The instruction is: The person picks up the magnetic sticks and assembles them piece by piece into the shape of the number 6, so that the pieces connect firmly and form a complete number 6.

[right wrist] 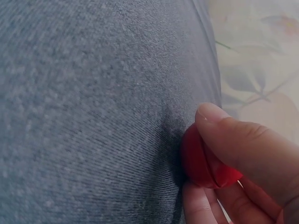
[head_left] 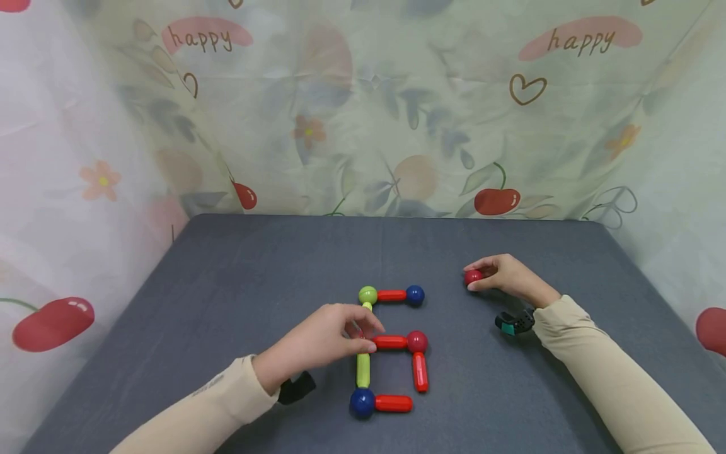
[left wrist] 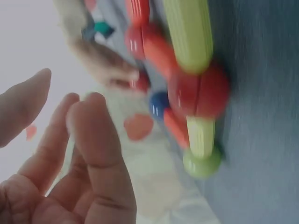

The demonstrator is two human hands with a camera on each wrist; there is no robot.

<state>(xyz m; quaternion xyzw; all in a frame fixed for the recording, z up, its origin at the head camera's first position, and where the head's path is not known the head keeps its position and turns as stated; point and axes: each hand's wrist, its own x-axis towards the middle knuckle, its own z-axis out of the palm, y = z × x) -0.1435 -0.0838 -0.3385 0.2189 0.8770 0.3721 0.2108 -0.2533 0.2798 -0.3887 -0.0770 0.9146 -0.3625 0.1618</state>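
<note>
My right hand [head_left: 513, 277] pinches a red ball [head_left: 473, 277] between thumb and fingers at the right of the table, and the right wrist view shows the ball [right wrist: 205, 161] against the cloth. Over the left side of a rod-and-ball figure is my left hand [head_left: 326, 337], its fingers loosely bent around nothing. That hand partly hides a red ball, plainly visible in the left wrist view [left wrist: 198, 91]. Around it are green rods [head_left: 363, 371], red rods [head_left: 391, 295], a green ball [head_left: 367, 294], blue balls [head_left: 362, 402] and another red ball [head_left: 417, 341].
A dark grey cloth [head_left: 272, 265] covers the table. Patterned curtains [head_left: 374, 126] stand behind it and at both sides. Two red rods, one pointing down [head_left: 420, 373] and one pointing right [head_left: 394, 403], have free ends at the figure's lower right.
</note>
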